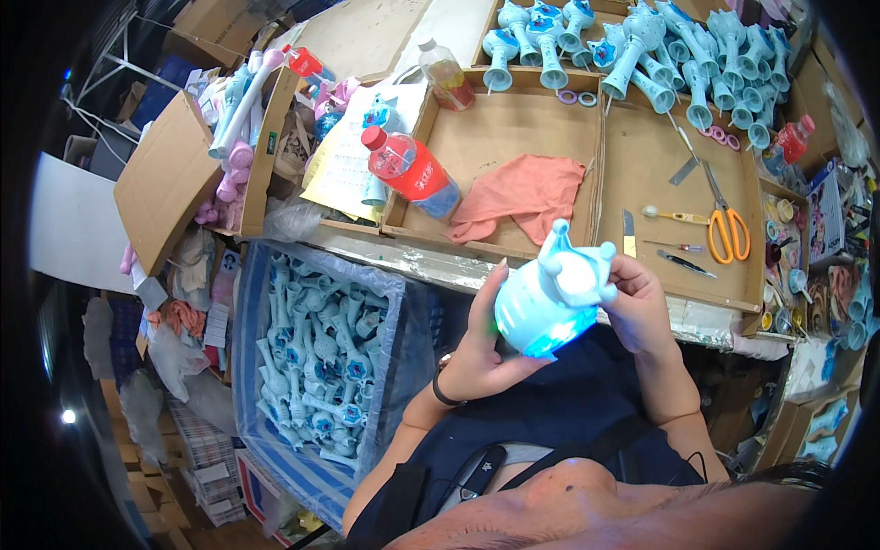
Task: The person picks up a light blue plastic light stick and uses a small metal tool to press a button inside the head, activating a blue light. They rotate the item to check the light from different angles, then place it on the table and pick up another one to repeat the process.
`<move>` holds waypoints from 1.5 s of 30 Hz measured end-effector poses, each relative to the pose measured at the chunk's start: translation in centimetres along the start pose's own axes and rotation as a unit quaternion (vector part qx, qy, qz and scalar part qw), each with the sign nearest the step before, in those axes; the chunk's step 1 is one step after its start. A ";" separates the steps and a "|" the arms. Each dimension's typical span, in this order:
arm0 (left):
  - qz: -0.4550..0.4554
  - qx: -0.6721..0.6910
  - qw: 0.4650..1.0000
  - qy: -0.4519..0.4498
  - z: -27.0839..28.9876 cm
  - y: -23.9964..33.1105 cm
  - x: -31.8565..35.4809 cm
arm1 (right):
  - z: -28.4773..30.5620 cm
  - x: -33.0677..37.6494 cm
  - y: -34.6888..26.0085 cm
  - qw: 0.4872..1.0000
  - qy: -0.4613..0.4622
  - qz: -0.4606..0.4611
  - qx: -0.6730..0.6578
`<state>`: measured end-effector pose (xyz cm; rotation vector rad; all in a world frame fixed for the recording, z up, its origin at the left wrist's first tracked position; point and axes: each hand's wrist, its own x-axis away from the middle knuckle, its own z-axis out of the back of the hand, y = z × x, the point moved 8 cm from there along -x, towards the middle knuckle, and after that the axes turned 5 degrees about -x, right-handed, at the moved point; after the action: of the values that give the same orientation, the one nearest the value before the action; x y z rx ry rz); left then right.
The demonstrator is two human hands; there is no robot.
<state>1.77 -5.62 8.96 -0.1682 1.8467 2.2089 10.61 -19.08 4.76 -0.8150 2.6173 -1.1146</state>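
Observation:
Between my two hands, in front of my chest, is a light-blue plastic toy piece [541,307] with a rounded body and knobbed prongs at its top. A bright blue glow shows at its lower edge. My left hand [490,346] wraps around its left side and underside, with a dark band on the wrist. On the other side, the fingers of my right hand [639,302] pinch the piece near a knob. What lies under the fingertips is hidden. An orange cloth [522,197] lies beyond the piece, in a shallow cardboard tray [495,128].
Orange-handled scissors [729,234], a blade, a brush and other small tools lie at the right. Light-blue toy pieces [642,37] crowd the back. A red-labelled bottle [412,170] stands left of the cloth. A blue-striped crate [252,367] full of similar pieces sits at my left.

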 end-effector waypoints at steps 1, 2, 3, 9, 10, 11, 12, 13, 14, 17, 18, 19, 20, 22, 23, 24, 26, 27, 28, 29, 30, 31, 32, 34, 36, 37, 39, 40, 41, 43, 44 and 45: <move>-0.010 -0.010 1.000 0.004 0.1 0.1 0.2 | -0.2 0.2 -0.2 1.000 -0.008 0.003 0.006; -0.022 -0.023 0.999 0.004 0.0 0.2 0.3 | -0.4 0.5 -0.3 1.000 -0.015 0.006 0.012; -0.014 0.001 1.000 0.002 0.0 0.0 0.5 | -0.8 0.7 -0.7 0.999 -0.036 0.020 0.001; -0.028 0.074 0.997 -0.002 -0.1 0.7 0.6 | -1.1 1.4 -1.2 0.999 -0.035 0.026 0.028; -0.031 0.077 0.997 -0.006 -0.2 0.9 0.5 | -1.2 1.4 -1.2 0.999 -0.033 0.023 0.032; -0.034 0.080 0.996 -0.010 -0.2 1.1 0.4 | -1.2 1.5 -1.2 0.999 -0.030 0.021 0.038; -0.035 0.077 0.996 -0.007 -0.2 1.3 0.3 | -1.1 1.6 -1.3 0.998 -0.027 0.019 0.045; -0.040 0.076 0.996 -0.012 -0.3 1.6 0.2 | -1.1 1.8 -1.4 0.999 -0.023 0.015 0.047; -0.050 0.069 0.996 -0.019 -0.4 1.9 0.1 | -1.1 1.9 -1.6 0.998 -0.026 0.022 0.058; -0.073 0.054 0.995 -0.033 -0.5 2.7 -0.1 | -1.0 2.3 -2.2 0.994 -0.034 0.048 0.095; -0.076 0.049 0.995 -0.030 -0.4 2.8 -0.1 | -1.1 2.4 -2.5 0.990 -0.041 0.066 0.119; -0.078 0.044 0.996 -0.026 -0.4 2.9 -0.1 | -1.1 2.4 -2.7 0.985 -0.045 0.083 0.146; -0.073 0.052 0.996 -0.028 -0.3 2.8 -0.1 | -0.9 2.6 -2.4 0.988 -0.029 0.071 0.131; -0.078 0.057 0.995 -0.031 -0.3 2.9 0.0 | -0.9 2.7 -2.3 0.986 -0.022 0.085 0.144; -0.075 0.070 0.994 -0.031 -0.3 2.8 0.0 | -1.0 2.8 -2.4 0.983 -0.019 0.099 0.151; -0.087 0.057 0.994 -0.031 -0.4 2.9 0.1 | -1.0 3.0 -2.2 0.988 -0.011 0.100 0.119; -0.089 0.071 0.993 -0.016 -0.4 2.7 0.0 | -0.9 3.2 -1.9 0.994 0.006 0.081 0.077; -0.092 0.056 0.994 -0.015 -0.5 2.7 0.0 | -0.8 3.3 -1.8 0.996 0.015 0.073 0.056; -0.094 0.067 0.993 -0.009 -0.5 2.7 0.0 | -0.9 3.4 -1.8 0.996 0.012 0.066 0.057; -0.098 0.056 0.994 -0.009 -0.4 2.8 0.0 | -1.0 3.4 -1.7 0.996 0.008 0.060 0.059; -0.095 0.049 0.994 -0.010 -0.5 2.8 0.1 | -1.1 3.3 -1.7 0.996 0.004 0.057 0.063; -0.090 0.048 0.995 -0.009 -0.4 2.8 0.1 | -1.1 3.2 -1.4 0.998 0.008 0.039 0.039; -0.075 0.052 0.996 -0.009 -0.5 2.8 0.1 | -1.1 3.1 -1.0 1.000 0.013 0.022 0.018; -0.054 0.084 0.995 0.000 -0.4 2.6 0.2 | -1.0 3.1 -0.2 0.999 0.038 -0.010 -0.027; -0.052 0.067 0.996 0.002 -0.6 2.6 0.2 | -0.7 3.3 0.7 0.993 0.074 -0.045 -0.074; -0.050 0.073 0.996 0.011 -0.6 2.5 0.2 | -0.8 3.3 1.0 0.991 0.075 -0.060 -0.093; -0.052 0.078 0.996 -0.001 -0.5 2.4 0.2 | -0.8 3.3 0.9 0.991 0.070 -0.039 -0.103; -0.054 0.079 0.995 -0.007 -0.5 2.3 0.2 | -0.8 3.2 0.8 0.993 0.059 -0.024 -0.101; -0.047 0.072 0.996 -0.007 -0.3 2.2 0.2 | -0.9 3.1 0.8 0.994 0.048 -0.009 -0.100; -0.042 0.069 0.997 -0.005 0.1 1.9 0.2 | -0.9 2.8 0.6 0.995 0.028 0.027 -0.088; -0.040 0.067 0.997 -0.008 0.0 1.8 0.1 | -0.7 2.7 0.9 0.994 0.039 0.020 -0.097; -0.035 0.073 0.997 -0.006 0.0 1.5 0.1 | -0.6 2.6 1.1 0.994 0.044 0.019 -0.099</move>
<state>1.30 -5.88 10.40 -0.1887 1.9556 2.0173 7.72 -19.54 4.49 -0.7652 2.8385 -0.9113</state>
